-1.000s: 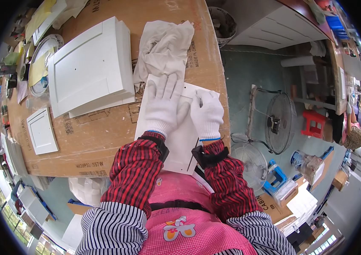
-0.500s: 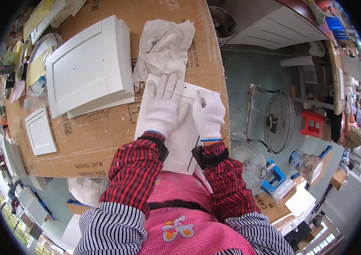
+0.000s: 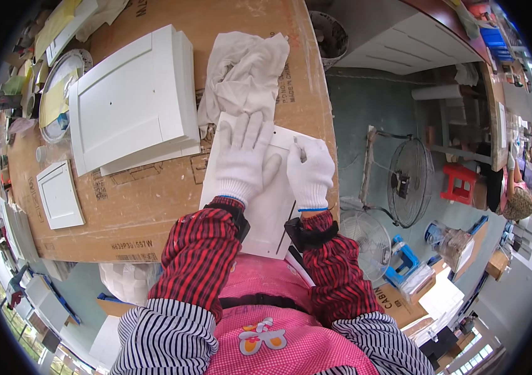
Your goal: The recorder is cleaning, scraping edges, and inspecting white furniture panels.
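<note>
A flat white panel (image 3: 266,228) with small dark holes and a dark slot near its right edge lies before me, overlapping the table's near edge. My left hand (image 3: 241,164), in a white knitted glove, rests flat on it with fingers spread. My right hand (image 3: 311,176), gloved likewise, is closed over the panel's right side. A small greyish bit shows at its fingertips, too small to name. Just beyond the left fingertips lies a crumpled white cloth (image 3: 241,72), touching the panel's far end.
Stacked white framed door panels (image 3: 125,100) stand left of the cloth on the cardboard-covered table (image 3: 134,215). A smaller white framed panel (image 3: 59,195) lies at the left. Off the table's right edge are a floor fan (image 3: 411,181), a red stool (image 3: 458,183) and a blue stool (image 3: 403,259).
My right hand has shifted and turned slightly at the panel's right side, fingers still closed. My left hand stays flat on the panel. The whole view has moved a little.
</note>
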